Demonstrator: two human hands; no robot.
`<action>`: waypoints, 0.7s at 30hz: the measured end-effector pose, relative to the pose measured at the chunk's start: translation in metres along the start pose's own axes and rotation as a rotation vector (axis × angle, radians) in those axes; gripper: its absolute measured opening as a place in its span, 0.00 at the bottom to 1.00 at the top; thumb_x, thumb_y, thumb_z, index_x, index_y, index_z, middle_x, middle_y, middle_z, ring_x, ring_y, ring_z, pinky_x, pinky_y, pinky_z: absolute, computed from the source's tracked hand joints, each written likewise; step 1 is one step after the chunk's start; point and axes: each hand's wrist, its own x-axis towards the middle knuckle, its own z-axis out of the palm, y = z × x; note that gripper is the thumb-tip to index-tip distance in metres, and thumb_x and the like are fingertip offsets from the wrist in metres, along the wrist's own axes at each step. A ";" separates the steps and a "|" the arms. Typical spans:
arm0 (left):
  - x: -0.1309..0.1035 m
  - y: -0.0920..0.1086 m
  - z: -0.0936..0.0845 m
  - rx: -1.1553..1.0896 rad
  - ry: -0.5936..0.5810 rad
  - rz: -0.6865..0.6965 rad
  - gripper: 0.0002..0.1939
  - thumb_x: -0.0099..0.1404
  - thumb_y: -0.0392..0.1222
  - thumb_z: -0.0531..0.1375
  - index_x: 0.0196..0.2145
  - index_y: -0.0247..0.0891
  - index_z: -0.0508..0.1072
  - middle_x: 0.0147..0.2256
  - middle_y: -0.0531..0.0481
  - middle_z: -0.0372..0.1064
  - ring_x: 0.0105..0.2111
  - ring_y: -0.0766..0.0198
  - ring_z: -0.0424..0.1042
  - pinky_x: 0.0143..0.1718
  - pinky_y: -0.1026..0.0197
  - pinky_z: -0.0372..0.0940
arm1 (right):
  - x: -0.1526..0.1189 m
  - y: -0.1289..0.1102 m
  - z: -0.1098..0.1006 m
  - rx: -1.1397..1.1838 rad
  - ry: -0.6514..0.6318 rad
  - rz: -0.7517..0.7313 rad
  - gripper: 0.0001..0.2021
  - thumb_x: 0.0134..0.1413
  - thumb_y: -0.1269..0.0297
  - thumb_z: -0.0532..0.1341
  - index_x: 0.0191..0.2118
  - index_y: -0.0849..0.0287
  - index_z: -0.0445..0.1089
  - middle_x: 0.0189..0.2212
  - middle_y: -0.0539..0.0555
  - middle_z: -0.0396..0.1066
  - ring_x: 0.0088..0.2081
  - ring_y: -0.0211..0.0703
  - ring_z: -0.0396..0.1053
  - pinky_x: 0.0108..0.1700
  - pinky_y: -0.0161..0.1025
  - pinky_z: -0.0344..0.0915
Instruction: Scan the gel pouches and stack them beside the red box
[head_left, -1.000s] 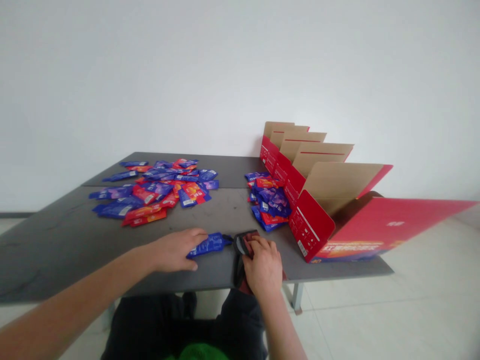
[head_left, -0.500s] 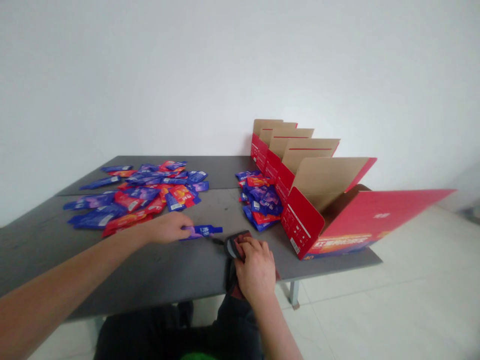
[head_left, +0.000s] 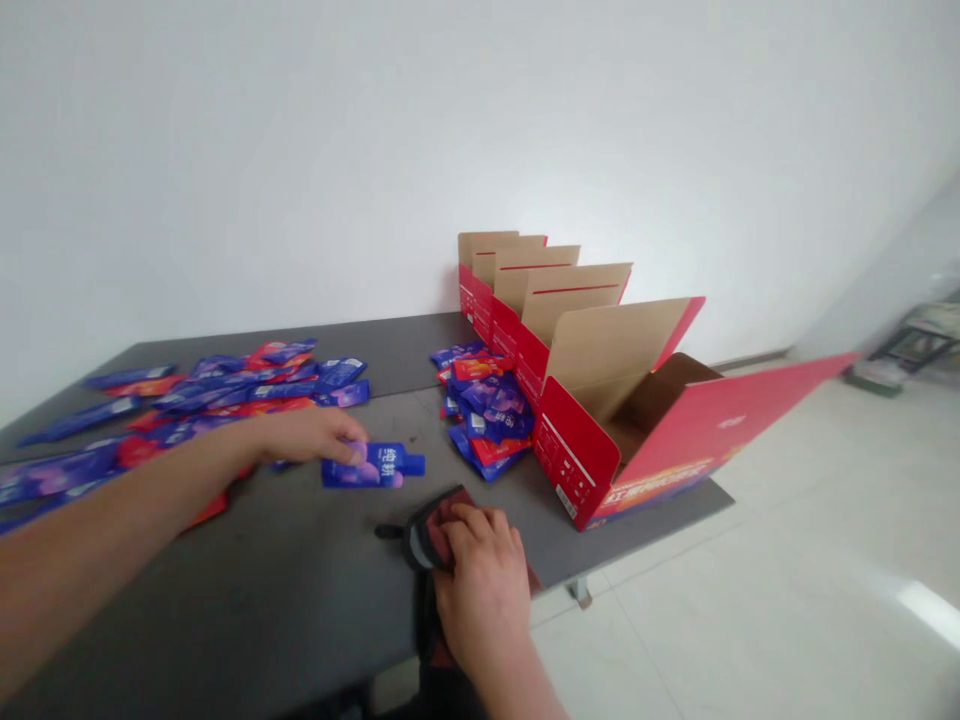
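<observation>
My left hand [head_left: 319, 436] pinches the end of a flat blue spouted pouch [head_left: 375, 467] with white characters and purple fruit shapes. The pouch's printed face is toward me, and its narrow spout points right. Just below and to the right, my right hand [head_left: 484, 575] has its fingers curled over a black and dark-red object [head_left: 426, 535] at the table's front edge. That object has a rounded grey-black end and a short black tab on the left; its kind is unclear and the hand covers part of it. The pouch and this object are apart.
A spread pile of blue and red pouches [head_left: 247, 385] lies on the left of the dark table [head_left: 300, 590], partly behind my left forearm. A smaller pouch pile [head_left: 491, 410] sits beside a row of several open red cardboard boxes [head_left: 574, 455]. A white wall stands behind.
The view has turned, so the boxes and piles appear farther left. The pouch in my left hand now shows its broad printed face. My right hand stays on the black and dark-red object.
</observation>
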 end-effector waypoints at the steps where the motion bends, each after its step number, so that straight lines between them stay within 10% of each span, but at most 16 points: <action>1: 0.011 0.008 -0.014 -0.016 0.003 0.011 0.22 0.61 0.60 0.65 0.36 0.37 0.81 0.34 0.49 0.78 0.35 0.56 0.75 0.37 0.61 0.66 | 0.000 0.000 0.001 0.016 0.004 0.004 0.08 0.60 0.71 0.65 0.43 0.51 0.77 0.51 0.50 0.77 0.50 0.53 0.66 0.49 0.49 0.60; 7: 0.106 0.084 -0.077 -0.093 0.124 0.137 0.20 0.57 0.55 0.66 0.39 0.36 0.81 0.34 0.47 0.79 0.33 0.59 0.75 0.36 0.61 0.68 | -0.003 0.003 0.009 0.080 0.051 0.019 0.07 0.60 0.71 0.65 0.40 0.51 0.76 0.51 0.49 0.77 0.49 0.52 0.66 0.47 0.49 0.59; 13: 0.180 0.140 -0.085 0.222 0.164 0.212 0.16 0.59 0.50 0.63 0.36 0.37 0.83 0.30 0.48 0.79 0.27 0.62 0.73 0.30 0.62 0.65 | -0.002 0.006 0.016 0.100 0.090 0.010 0.05 0.64 0.69 0.64 0.39 0.50 0.76 0.50 0.47 0.77 0.48 0.51 0.67 0.47 0.48 0.60; 17: 0.163 0.138 -0.094 0.415 0.178 0.167 0.10 0.52 0.46 0.67 0.26 0.36 0.82 0.23 0.51 0.75 0.26 0.63 0.69 0.31 0.62 0.61 | -0.001 0.005 0.011 0.079 0.048 0.008 0.08 0.61 0.71 0.64 0.41 0.49 0.77 0.51 0.48 0.77 0.49 0.51 0.67 0.48 0.47 0.61; 21: 0.086 0.086 -0.119 0.477 0.225 0.029 0.14 0.55 0.48 0.65 0.36 0.39 0.84 0.34 0.50 0.80 0.33 0.62 0.72 0.36 0.63 0.62 | -0.002 0.009 0.004 0.007 -0.017 -0.030 0.16 0.53 0.75 0.64 0.44 0.48 0.78 0.54 0.48 0.76 0.53 0.53 0.67 0.52 0.48 0.62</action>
